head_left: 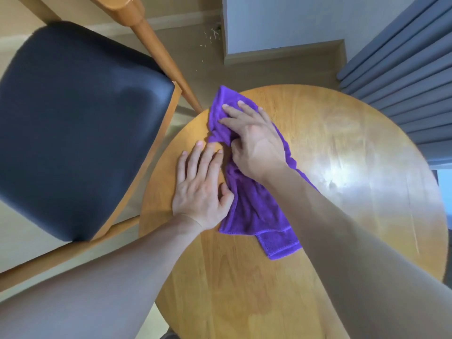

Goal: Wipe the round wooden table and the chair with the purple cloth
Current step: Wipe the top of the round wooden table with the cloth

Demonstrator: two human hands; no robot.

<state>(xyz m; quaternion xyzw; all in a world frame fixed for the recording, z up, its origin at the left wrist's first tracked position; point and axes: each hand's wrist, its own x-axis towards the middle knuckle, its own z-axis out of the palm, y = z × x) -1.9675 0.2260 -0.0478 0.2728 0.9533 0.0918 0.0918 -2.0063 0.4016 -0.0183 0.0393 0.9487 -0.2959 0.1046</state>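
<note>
The purple cloth lies crumpled on the left part of the round wooden table. My right hand lies on the cloth's far end, fingers spread flat over it and the thumb tucked into a fold. My left hand rests flat on the tabletop just left of the cloth, its thumb touching the cloth's edge. The chair, with a dark padded seat and wooden frame, stands to the left of the table.
A wooden chair rail runs diagonally toward the table's far left edge. Grey curtains hang at the right. A white wall corner with a skirting board sits beyond the table, with small debris on the floor.
</note>
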